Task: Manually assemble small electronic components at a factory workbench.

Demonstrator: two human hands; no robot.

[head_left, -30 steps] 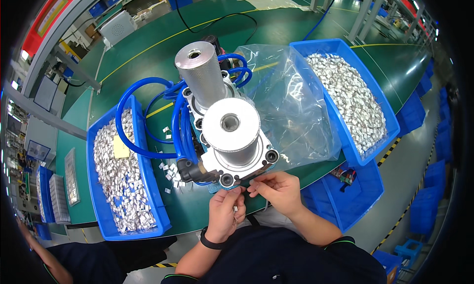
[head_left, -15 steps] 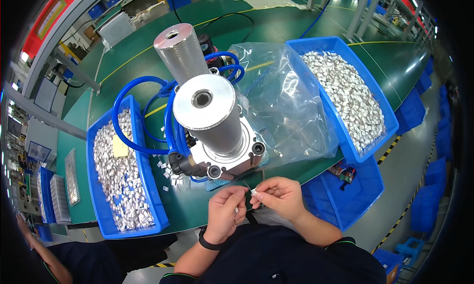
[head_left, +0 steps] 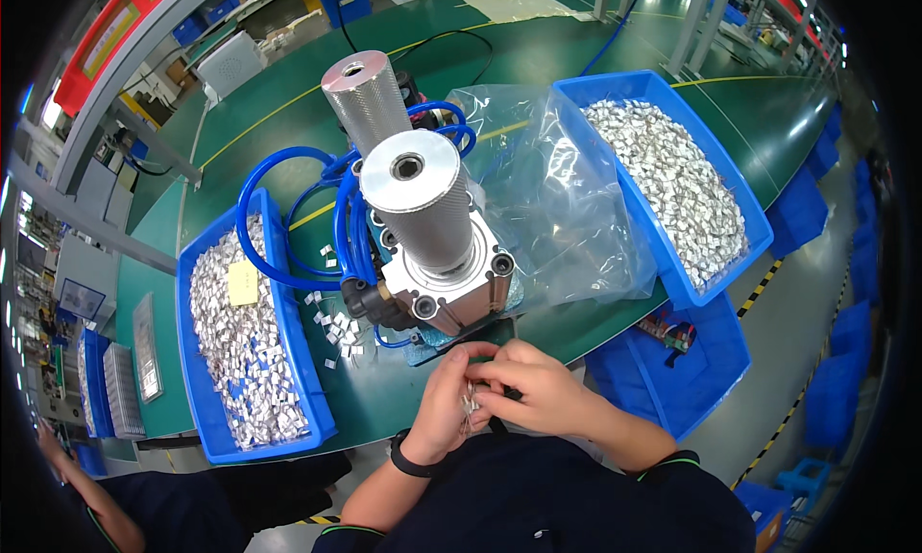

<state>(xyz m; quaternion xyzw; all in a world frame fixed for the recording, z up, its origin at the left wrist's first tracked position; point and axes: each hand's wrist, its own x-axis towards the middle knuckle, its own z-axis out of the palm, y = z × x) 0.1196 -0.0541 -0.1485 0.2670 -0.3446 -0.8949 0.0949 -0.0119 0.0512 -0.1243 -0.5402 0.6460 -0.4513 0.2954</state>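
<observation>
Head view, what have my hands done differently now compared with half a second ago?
Your right hand has moved left to meet your left hand, with small white parts showing between them. Whether the right let go of its white piece is hidden. The left blue bin, right blue bin and yellow note stay put.

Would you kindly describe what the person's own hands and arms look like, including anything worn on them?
The left hand is ungloved, with a black band at the wrist; the right hand is ungloved, with no band. The dark sleeves are short, edged with thin green trim.
</observation>
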